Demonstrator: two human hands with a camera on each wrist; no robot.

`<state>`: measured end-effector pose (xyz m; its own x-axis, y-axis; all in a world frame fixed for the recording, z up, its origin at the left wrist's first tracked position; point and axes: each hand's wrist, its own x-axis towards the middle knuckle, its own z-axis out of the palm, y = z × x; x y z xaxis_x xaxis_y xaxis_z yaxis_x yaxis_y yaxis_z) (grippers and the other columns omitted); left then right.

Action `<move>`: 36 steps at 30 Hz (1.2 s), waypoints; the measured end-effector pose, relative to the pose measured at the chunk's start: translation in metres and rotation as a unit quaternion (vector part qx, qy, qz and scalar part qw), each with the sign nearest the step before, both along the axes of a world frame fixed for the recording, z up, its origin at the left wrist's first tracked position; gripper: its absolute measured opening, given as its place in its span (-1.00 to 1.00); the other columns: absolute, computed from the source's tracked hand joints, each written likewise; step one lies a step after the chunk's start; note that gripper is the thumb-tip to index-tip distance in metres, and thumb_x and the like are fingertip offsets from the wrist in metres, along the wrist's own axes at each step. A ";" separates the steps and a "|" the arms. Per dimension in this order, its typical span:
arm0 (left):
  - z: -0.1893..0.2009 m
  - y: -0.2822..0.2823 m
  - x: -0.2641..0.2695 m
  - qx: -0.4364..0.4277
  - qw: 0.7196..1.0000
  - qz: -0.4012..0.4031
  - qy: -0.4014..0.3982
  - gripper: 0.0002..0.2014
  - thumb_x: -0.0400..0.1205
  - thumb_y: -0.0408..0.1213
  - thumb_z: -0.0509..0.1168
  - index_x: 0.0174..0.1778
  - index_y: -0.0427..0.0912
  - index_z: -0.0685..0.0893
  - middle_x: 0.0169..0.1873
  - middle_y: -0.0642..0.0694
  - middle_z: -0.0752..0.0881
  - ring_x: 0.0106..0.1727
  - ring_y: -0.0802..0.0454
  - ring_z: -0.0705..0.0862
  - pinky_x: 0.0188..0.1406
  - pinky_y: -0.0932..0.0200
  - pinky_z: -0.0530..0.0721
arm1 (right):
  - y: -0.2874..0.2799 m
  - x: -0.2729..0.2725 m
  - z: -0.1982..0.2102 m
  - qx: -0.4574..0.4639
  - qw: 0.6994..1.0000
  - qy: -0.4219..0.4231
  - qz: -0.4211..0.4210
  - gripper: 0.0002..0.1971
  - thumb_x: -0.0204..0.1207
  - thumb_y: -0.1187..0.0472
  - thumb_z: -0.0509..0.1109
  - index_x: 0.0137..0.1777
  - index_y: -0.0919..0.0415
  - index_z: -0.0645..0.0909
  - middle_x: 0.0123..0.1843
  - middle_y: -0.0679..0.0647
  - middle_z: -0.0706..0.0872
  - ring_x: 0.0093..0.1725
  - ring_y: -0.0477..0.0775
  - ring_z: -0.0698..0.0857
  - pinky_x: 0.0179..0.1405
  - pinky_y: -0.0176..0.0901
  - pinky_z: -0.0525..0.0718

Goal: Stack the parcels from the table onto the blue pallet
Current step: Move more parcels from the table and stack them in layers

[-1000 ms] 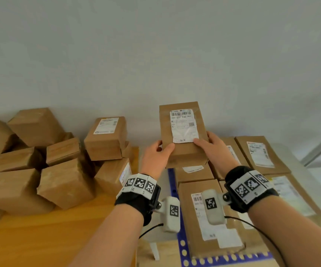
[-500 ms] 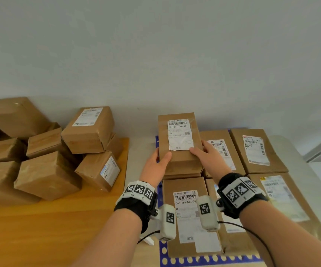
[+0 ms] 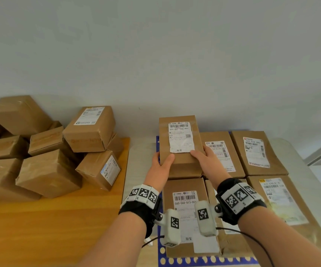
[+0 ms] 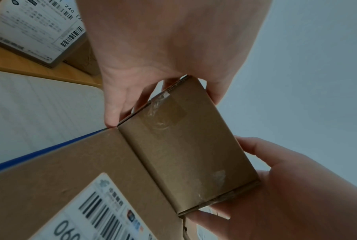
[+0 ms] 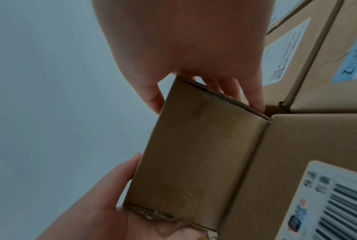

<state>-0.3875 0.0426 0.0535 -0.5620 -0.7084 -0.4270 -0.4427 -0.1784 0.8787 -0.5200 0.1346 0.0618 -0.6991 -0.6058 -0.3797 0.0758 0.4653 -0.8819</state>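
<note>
While you hold the parcel (image 3: 179,143) with both hands, it sits at the far left corner of the blue pallet (image 3: 204,261), its near end against the parcel marked 060-060-013-001 (image 3: 184,209); whether it rests on another parcel beneath it or on the pallet itself, you cannot tell from these views; six parcels show on the pallet in all, in two rows of three: the held one, two more beside it in the far row (image 3: 221,153) (image 3: 256,153), and three in the near row, the middle one largely hidden behind your right wrist; each of the six carries a white label face up.

On the wooden table (image 3: 50,228) to your left lies a loose heap of parcels (image 3: 50,151); about nine are visible, some cut off by the frame edge, so the count is uncertain; three of them show labels, the others show plain brown sides.

Your left hand (image 3: 158,166) grips the parcel's near left corner; the thumb lies flat on top beside the label, and the fingers (image 4: 120,104) curl down along the left side; your right hand (image 3: 206,162) grips the near right corner the same way, thumb on top touching the label's lower edge, fingers (image 5: 253,94) wrapped down the right side next to the neighbouring parcel; both hands are partly closed around the parcel; each wrist wears a black band with checkered markers and a white camera unit.
</note>
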 end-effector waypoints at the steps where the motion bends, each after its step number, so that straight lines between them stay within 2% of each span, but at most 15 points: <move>1: -0.001 0.000 0.000 0.001 1.000 -0.002 0.004 -0.32 0.59 0.27 0.22 0.59 0.15 0.20 0.32 0.04 0.62 0.24 0.00 0.66 0.32 -0.17 0.62 | 0.000 0.001 -0.001 0.004 1.000 -0.005 -0.005 -0.37 0.61 -0.09 0.33 0.64 0.01 0.28 0.41 -0.02 0.59 0.31 0.08 0.61 0.38 0.14 0.59; 4: 0.000 0.000 0.001 0.002 1.000 -0.010 0.008 -0.28 0.59 0.29 0.21 0.62 0.12 0.19 0.33 0.04 0.61 0.26 -0.01 0.64 0.33 -0.16 0.61 | 0.002 0.003 -0.002 -0.003 1.000 -0.012 -0.012 -0.39 0.61 -0.09 0.33 0.62 0.02 0.31 0.36 -0.02 0.63 0.25 0.05 0.64 0.35 0.15 0.62; 6: 0.001 -0.001 0.001 -0.005 1.000 -0.018 0.007 -0.26 0.59 0.31 0.19 0.64 0.10 0.19 0.36 0.04 0.60 0.29 -0.01 0.63 0.36 -0.15 0.59 | 0.003 0.004 0.001 -0.013 1.000 -0.011 -0.017 -0.40 0.62 -0.07 0.35 0.61 0.05 0.33 0.33 -0.03 0.63 0.24 0.03 0.64 0.33 0.09 0.63; 10: 0.012 0.001 0.004 -0.030 0.999 -0.034 -0.008 -0.19 0.60 0.32 0.15 0.69 0.02 0.12 0.54 0.02 0.46 0.47 -0.03 0.51 0.50 -0.06 0.45 | 0.005 0.008 0.012 -0.014 0.996 0.078 -0.031 -0.30 0.61 -0.12 0.36 0.68 0.07 0.23 0.60 0.06 0.44 0.54 0.09 0.45 0.49 0.14 0.49; 12: 0.018 -0.002 0.009 -0.055 0.998 -0.034 -0.026 -0.23 0.67 0.24 0.12 0.71 -0.05 0.06 0.61 -0.04 0.34 0.59 -0.06 0.36 0.50 0.04 0.33 | 0.005 0.012 0.022 -0.024 0.991 0.125 -0.038 -0.33 0.61 -0.13 0.34 0.67 0.05 0.26 0.62 0.03 0.42 0.57 0.05 0.41 0.51 0.14 0.46; 14: 0.023 -0.007 0.017 -0.090 0.995 -0.035 -0.040 -0.28 0.70 0.19 0.09 0.70 -0.09 0.09 0.65 -0.05 0.27 0.63 -0.04 0.28 0.47 0.12 0.29 | 0.002 0.017 0.035 -0.040 0.987 0.151 -0.042 -0.36 0.62 -0.12 0.33 0.65 0.02 0.28 0.61 0.00 0.42 0.57 0.02 0.40 0.50 0.07 0.44; 17: 0.033 -0.021 0.036 -0.130 0.990 -0.033 -0.052 -0.27 0.71 0.19 0.08 0.72 -0.08 0.05 0.69 -0.08 0.16 0.68 -0.05 0.18 0.59 0.02 0.19 | -0.009 0.030 0.052 -0.071 0.981 0.174 -0.035 -0.43 0.63 -0.08 0.34 0.61 -0.03 0.32 0.59 -0.04 0.43 0.55 -0.03 0.40 0.39 -0.10 0.40; 20: 0.047 -0.039 0.062 -0.176 0.983 -0.021 -0.043 -0.32 0.73 0.13 0.10 0.72 -0.05 0.08 0.68 -0.07 0.19 0.67 -0.03 0.19 0.60 -0.01 0.19 | -0.026 0.054 0.067 -0.098 0.978 0.183 -0.012 -0.46 0.64 -0.05 0.34 0.59 -0.05 0.34 0.57 -0.08 0.44 0.53 -0.07 0.40 0.35 -0.16 0.38; 23: 0.062 -0.058 0.099 -0.196 0.980 0.017 -0.023 -0.37 0.73 0.08 0.14 0.69 0.02 0.14 0.66 -0.05 0.25 0.64 -0.02 0.26 0.60 -0.10 0.28 | -0.049 0.090 0.079 -0.119 0.975 0.187 0.027 -0.47 0.65 -0.01 0.34 0.60 -0.03 0.36 0.55 -0.10 0.45 0.54 -0.07 0.40 0.41 -0.13 0.41; 26: 0.072 -0.076 0.146 -0.208 0.976 0.063 -0.014 -0.41 0.73 0.04 0.16 0.68 0.05 0.20 0.64 -0.02 0.29 0.61 0.01 0.32 0.59 -0.07 0.32 | -0.074 0.131 0.083 -0.128 0.972 0.185 0.068 -0.47 0.64 -0.01 0.35 0.59 -0.02 0.37 0.57 -0.07 0.46 0.56 -0.04 0.40 0.49 -0.04 0.41; 32: 0.081 -0.114 0.261 -0.243 0.961 0.117 -0.067 -0.45 0.75 -0.03 0.14 0.67 0.03 0.22 0.61 0.00 0.36 0.59 0.01 0.35 0.54 0.02 0.34 | -0.128 0.233 0.088 -0.131 0.967 0.168 0.137 -0.47 0.65 0.01 0.35 0.60 -0.01 0.35 0.54 -0.04 0.48 0.52 -0.02 0.44 0.35 -0.16 0.41; 36: 0.079 -0.138 0.342 -0.254 0.950 0.159 -0.089 -0.46 0.74 -0.03 0.16 0.66 0.01 0.27 0.60 -0.03 0.38 0.57 -0.01 0.37 0.54 -0.01 0.37 | -0.163 0.304 0.089 -0.130 0.961 0.170 0.174 -0.46 0.64 -0.01 0.36 0.59 -0.03 0.36 0.54 -0.05 0.50 0.50 -0.01 0.47 0.38 -0.10 0.44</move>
